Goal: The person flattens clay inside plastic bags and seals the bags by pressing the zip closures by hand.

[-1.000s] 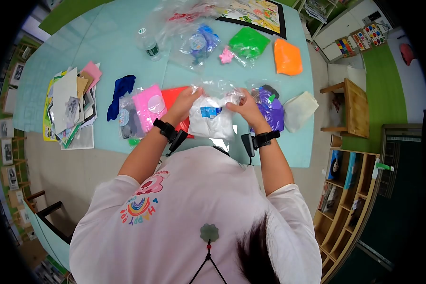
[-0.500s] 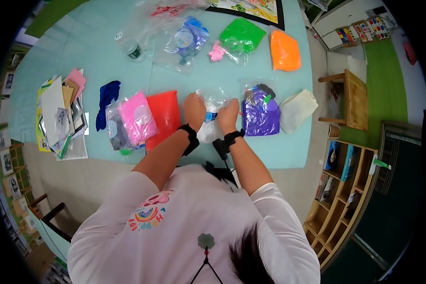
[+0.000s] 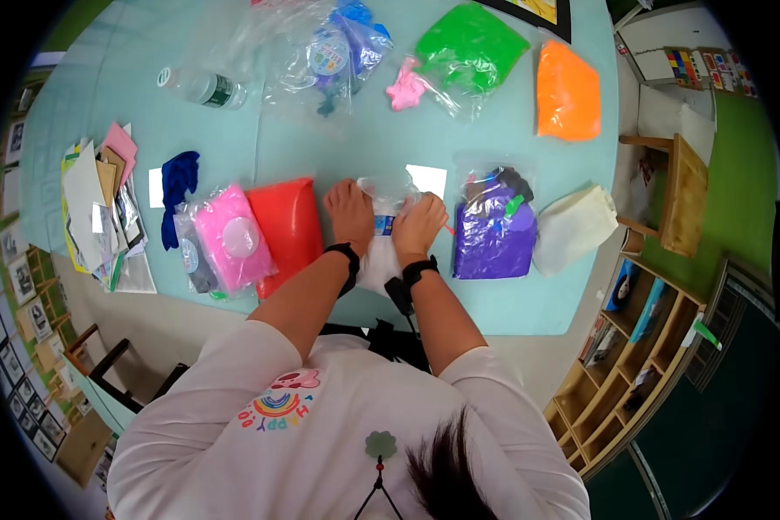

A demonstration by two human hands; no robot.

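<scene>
A clear plastic bag with white contents (image 3: pixel 378 267) lies at the table's near edge, between my forearms. My left hand (image 3: pixel 348 211) grips the left side of its top, fingers curled. On the other side my right hand (image 3: pixel 419 225) is closed on the bag too. A blue label (image 3: pixel 383 225) shows between the hands. A red packet (image 3: pixel 288 232) lies left of my left hand, with a bagged pink packet (image 3: pixel 234 238) beside it. To the right of my right hand is a bagged purple packet (image 3: pixel 494 238), with dark and green pieces at its top.
Farther back are a bottle on its side (image 3: pixel 201 87), a bagged blue lump (image 3: pixel 355 52), a green packet (image 3: pixel 472 52), a pink lump (image 3: pixel 406 85) and an orange packet (image 3: pixel 568 91). Papers (image 3: pixel 87 204) pile at left; a cream packet (image 3: pixel 576 230) lies right.
The camera view has shifted, so the table things appear larger and more spread out. Both hands stay on the bag's top, with only slight movement.
</scene>
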